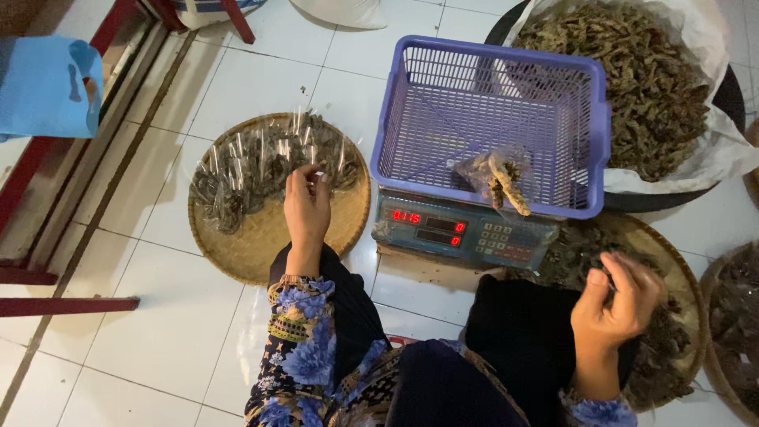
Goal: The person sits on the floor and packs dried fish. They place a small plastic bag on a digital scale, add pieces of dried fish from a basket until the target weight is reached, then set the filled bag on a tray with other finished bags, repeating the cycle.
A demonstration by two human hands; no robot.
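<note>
Packets (253,170) of clear plastic, each filled with dark dried pieces, lie heaped on the far half of a round woven tray (261,245) on the tiled floor (158,316). Left hand (307,207) reaches out over that tray, forearm extended from a floral sleeve (304,340), wrist straight, back of hand up. Fingers (304,175) curl down with tips pinched on the edge of one packet at the near side of the heap; hand narrow, closed on plastic

Right hand (621,304) is raised near the body, elbow bent, wrist cocked, back of hand toward camera. Fingers fold in toward the palm; whether anything is gripped cannot be told. Below it sits a second woven tray (680,277) holding loose dark dried pieces

Between the hands: a digital scale (462,231) with red lit digits and a keypad, set on the floor. Purple plastic basket (482,119) rests on its platform. One filled packet (500,178) lies inside the basket at the near wall, pale sticks showing through

Far right: a large basin (731,99) lined with a white sack, heaped with dried brown material (632,79), touching the basket's right side. Another tray's rim (711,348) shows at the right edge. Left edge: red frame (47,304) and a blue sheet (43,87)
</note>
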